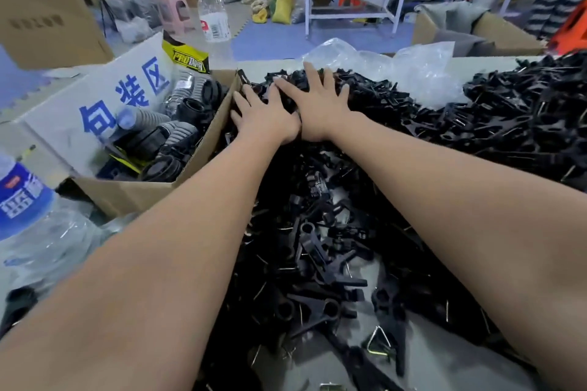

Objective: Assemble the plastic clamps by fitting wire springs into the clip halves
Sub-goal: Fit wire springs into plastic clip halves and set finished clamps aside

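A large heap of black plastic clip halves [317, 247] covers the table from the near edge to the far side. Both arms stretch out over it. My left hand [263, 117] lies flat on the far part of the heap, fingers spread, next to the cardboard box wall. My right hand [317, 101] lies flat beside it, fingers spread on the black parts, its thumb side touching the left hand. A bent wire spring [378, 343] lies on the table near the front, with a few more wire pieces among the clips.
An open cardboard box [203, 143] of black ribbed parts with a white sign stands at the left. Water bottles stand at the near left [28, 209] and behind the box [214, 19]. Clear plastic bags [413, 67] lie behind the heap. A second clip pile [524, 111] lies at the right.
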The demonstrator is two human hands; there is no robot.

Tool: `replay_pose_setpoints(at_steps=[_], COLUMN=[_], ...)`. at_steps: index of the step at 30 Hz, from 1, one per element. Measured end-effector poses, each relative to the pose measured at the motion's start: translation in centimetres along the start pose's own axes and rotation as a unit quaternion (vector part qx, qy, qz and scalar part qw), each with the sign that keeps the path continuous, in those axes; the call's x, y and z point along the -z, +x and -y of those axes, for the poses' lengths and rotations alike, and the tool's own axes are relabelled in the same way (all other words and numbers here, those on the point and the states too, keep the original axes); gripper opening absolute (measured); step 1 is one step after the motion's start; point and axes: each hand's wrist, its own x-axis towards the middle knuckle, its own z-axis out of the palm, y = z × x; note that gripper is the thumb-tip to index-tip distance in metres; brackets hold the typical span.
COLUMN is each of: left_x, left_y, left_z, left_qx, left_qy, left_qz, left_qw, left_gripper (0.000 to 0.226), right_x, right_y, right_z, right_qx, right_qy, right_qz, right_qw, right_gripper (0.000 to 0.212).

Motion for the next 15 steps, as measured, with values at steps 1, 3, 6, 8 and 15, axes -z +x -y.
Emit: replay_pose_setpoints(at_steps=[1, 3, 6, 8, 15], left_x=[-0.2, -0.1, 0.3, 0.5, 0.9], left_y=[0.3, 0.6, 0.5, 0.0, -4.3], left_z=[0.1, 0.1, 0.4, 0.7, 1.1], left_qx=[0.000, -0.001, 0.005, 0.000, -0.095], left_qy=[0.004, 0.011, 0.009, 0.018, 0.010], left_qz=[-0.001, -0.019, -0.013, -0.011, 0.001], left_qw=[1.000, 1.000, 1.000, 1.000, 0.995], left_gripper=[0.083, 0.082, 0.081, 0.079, 0.060], right_x=[0.0, 0.3, 0.5, 0.8, 3.1], right_y=[0.5, 0.8, 0.3, -0.5, -5.2], right_z=[-0.1, -0.3, -0.4, -0.3, -0.3], right_qx=[0.005, 0.008, 0.012, 0.030, 0.107], right_qy=[-0.004, -0.028, -0.019, -0.015, -0.065], right_qz=[0.015, 0.016, -0.004, -0.012, -0.020], right_qw=[1.000, 0.999, 1.000, 0.999, 0.992], right_gripper=[0.095, 0.095, 0.084, 0.071, 0.049])
